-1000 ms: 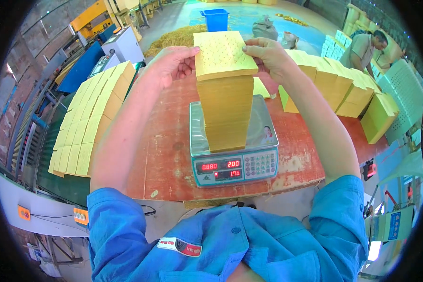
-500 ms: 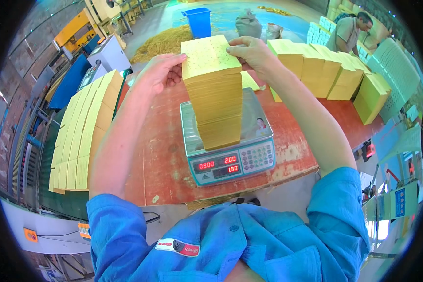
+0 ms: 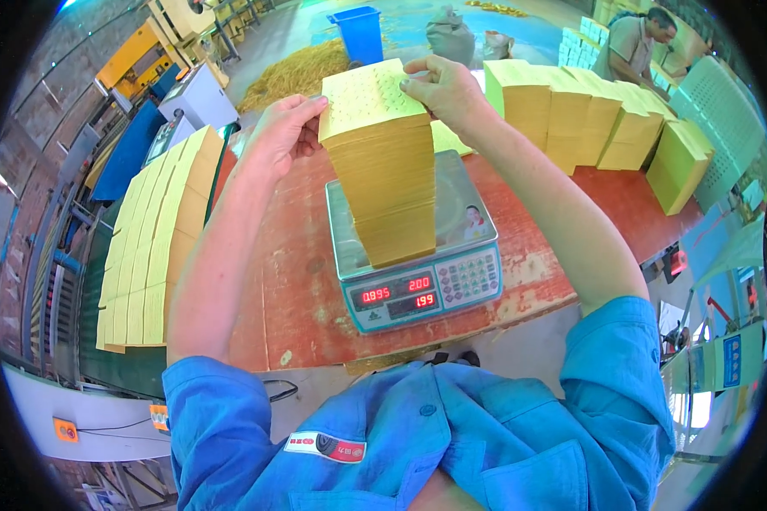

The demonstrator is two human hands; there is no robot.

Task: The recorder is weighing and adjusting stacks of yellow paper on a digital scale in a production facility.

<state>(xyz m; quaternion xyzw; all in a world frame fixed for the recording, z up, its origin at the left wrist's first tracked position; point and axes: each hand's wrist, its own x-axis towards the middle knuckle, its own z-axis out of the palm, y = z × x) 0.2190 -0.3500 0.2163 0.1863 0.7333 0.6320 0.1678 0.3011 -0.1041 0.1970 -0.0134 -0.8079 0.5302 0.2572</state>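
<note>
A tall stack of yellow paper sheets (image 3: 382, 183) stands on the pan of a digital scale (image 3: 469, 277), leaning slightly, with small perforations on its top sheet. My left hand (image 3: 288, 134) grips the left edge near the top, its thumb and fingers curled in. At the upper right corner, my right hand (image 3: 453, 95) pinches the edge with thumb and fingertips. Red figures glow on the scale's front panel, beside a keypad. Behind the stack, part of another yellow paper piece (image 3: 447, 139) shows on the table.
The worn red table (image 3: 273, 281) carries a row of yellow paper stacks (image 3: 571, 119) at the right. More stacks (image 3: 149, 247) lie on a green surface at the left. A blue bin (image 3: 358, 36), a heap of yellow scraps (image 3: 294, 75) and a co-worker (image 3: 635, 47) are farther back.
The stack's top and both hands have shifted slightly left and up in the picture. The lit figures on the scale have changed a little. Both hands keep their hold on the top edges.
</note>
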